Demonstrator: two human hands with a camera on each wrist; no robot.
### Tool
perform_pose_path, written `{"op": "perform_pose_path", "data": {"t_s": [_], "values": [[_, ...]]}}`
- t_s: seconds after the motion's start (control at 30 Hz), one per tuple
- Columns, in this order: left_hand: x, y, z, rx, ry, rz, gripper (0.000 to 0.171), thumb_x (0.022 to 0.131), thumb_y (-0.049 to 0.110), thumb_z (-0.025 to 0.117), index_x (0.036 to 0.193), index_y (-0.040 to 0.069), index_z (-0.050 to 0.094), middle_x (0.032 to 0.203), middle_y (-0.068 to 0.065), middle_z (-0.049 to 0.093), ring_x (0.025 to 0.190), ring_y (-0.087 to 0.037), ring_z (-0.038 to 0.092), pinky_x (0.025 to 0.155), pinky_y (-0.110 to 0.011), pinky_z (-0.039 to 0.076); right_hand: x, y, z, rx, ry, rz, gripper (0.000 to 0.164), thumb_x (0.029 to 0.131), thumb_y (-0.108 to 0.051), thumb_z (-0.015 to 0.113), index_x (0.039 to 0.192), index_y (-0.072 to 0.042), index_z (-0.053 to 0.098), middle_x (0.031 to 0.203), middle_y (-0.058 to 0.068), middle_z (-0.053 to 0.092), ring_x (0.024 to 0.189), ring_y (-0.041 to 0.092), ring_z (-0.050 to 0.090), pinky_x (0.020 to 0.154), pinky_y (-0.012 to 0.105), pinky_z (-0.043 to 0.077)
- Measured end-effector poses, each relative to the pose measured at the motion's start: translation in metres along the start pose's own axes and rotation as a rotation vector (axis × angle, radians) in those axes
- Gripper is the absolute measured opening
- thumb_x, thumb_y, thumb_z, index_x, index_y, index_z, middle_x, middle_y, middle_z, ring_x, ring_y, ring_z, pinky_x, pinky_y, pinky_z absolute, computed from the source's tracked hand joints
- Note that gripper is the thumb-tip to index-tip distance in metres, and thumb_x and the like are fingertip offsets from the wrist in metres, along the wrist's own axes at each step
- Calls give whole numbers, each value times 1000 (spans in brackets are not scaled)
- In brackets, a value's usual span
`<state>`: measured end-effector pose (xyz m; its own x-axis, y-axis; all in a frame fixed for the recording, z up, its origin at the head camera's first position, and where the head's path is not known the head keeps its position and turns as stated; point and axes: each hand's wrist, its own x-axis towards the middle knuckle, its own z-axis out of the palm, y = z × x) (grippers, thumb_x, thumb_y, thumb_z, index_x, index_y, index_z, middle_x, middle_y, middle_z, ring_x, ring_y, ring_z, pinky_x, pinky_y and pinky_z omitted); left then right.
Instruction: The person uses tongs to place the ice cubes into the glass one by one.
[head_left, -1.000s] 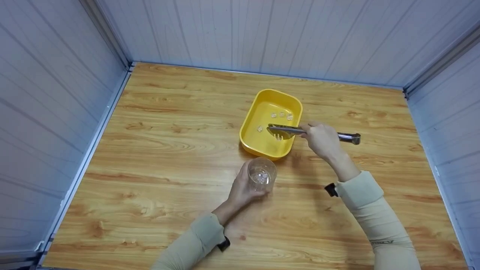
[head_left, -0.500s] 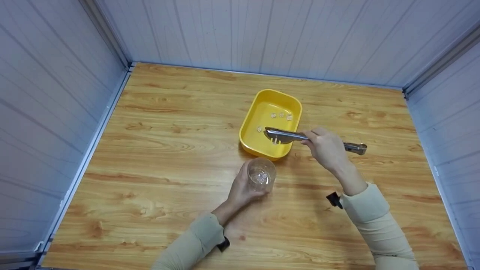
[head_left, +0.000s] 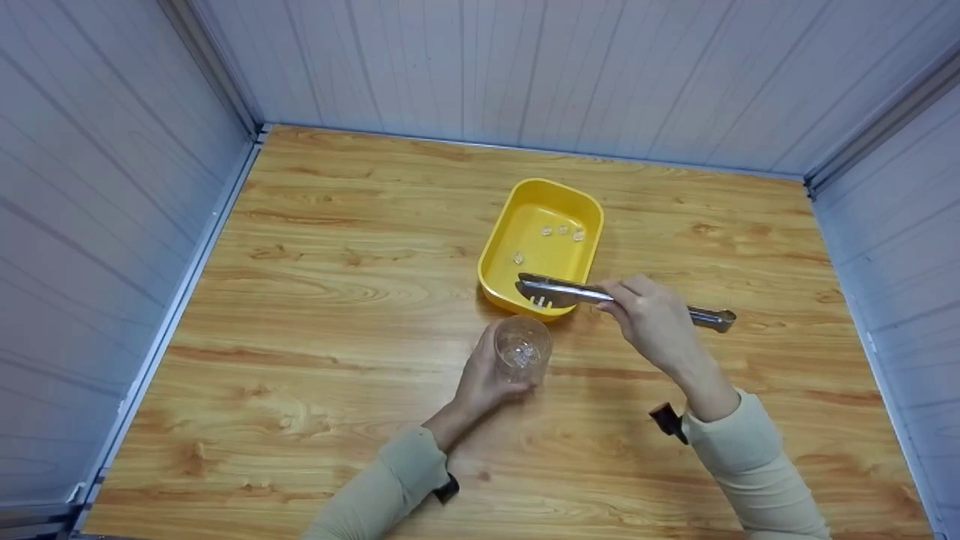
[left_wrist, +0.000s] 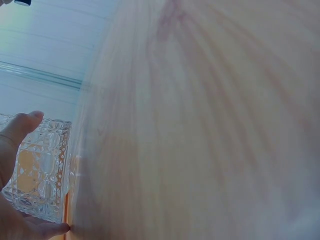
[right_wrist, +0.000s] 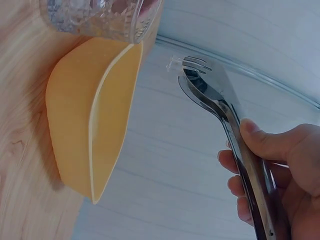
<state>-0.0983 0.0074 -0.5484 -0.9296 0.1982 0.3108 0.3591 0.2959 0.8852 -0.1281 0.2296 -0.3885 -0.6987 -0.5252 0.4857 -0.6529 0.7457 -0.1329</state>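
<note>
My left hand (head_left: 480, 379) grips a clear, cut-patterned glass (left_wrist: 45, 167) that stands on the table just in front of a yellow tub (head_left: 498, 225). Small clear cubes (head_left: 523, 354) lie at the bottom of the glass. Metal serving tongs (head_left: 566, 290) with forked tips are in my right hand (head_left: 656, 322), held between thumb and fingers. Their tips pinch one clear cube (right_wrist: 174, 63), raised above the tub's rim in the right wrist view. From the head view, the tips overlap the near end of the tub. Several more clear cubes (head_left: 547, 231) rest on the tub's floor.
The wood-patterned table (head_left: 322, 300) is bordered by pale panel walls (head_left: 480, 67) at the back and both sides. The tub's near wall stands close to the glass. A dark wrist camera (head_left: 667, 421) sticks out from the right sleeve.
The tongs, with the cube at their tips, have moved from over the tub's middle toward its near end and the glass. My left hand and the glass have stayed in place.
</note>
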Motion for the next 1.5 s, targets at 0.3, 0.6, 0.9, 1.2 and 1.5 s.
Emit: {"op": "perform_pose_path", "data": {"t_s": [0.3, 0.6, 0.9, 1.2, 1.5], "values": [[1, -1, 0, -11, -6, 13, 96, 52, 23, 82, 130, 4, 31, 124, -8, 45, 113, -19, 43, 97, -35, 33, -7, -11, 2, 35, -9, -15, 21, 73, -11, 70, 92, -1, 67, 77, 7, 61, 70, 22, 58, 57, 33, 50], [0, 0, 1, 28, -16, -30, 98, 51, 23, 84, 130, 3, 30, 121, -16, 46, 112, -25, 44, 96, -37, 34, -13, -14, 10, 59, 12, -37, 23, 72, -11, 71, 93, -3, 67, 77, 6, 61, 68, 20, 58, 56, 32, 49], [0, 0, 1, 28, -16, -33, 100, 51, 23, 84, 132, 6, 28, 124, -11, 45, 114, -23, 42, 97, -36, 33, -16, -14, 13, 76, -11, -29, 25, 72, -11, 71, 95, -2, 66, 81, 6, 61, 72, 21, 58, 59, 34, 49], [-1, -1, 1, 26, -5, -24, 102, 50, 24, 84, 133, 6, 28, 126, -10, 44, 115, -21, 41, 98, -35, 32, -17, -15, 14, 71, 10, -52, 28, 71, -11, 72, 96, 0, 65, 80, 7, 60, 70, 21, 57, 59, 34, 49], [0, -1, 0, 25, -16, -28, 100, 52, 24, 83, 132, 5, 27, 125, -13, 44, 115, -23, 42, 98, -37, 32, -19, -12, 14, 73, -11, -19, 32, 73, -13, 71, 102, -1, 64, 83, 8, 59, 72, 22, 56, 61, 35, 48]]}}
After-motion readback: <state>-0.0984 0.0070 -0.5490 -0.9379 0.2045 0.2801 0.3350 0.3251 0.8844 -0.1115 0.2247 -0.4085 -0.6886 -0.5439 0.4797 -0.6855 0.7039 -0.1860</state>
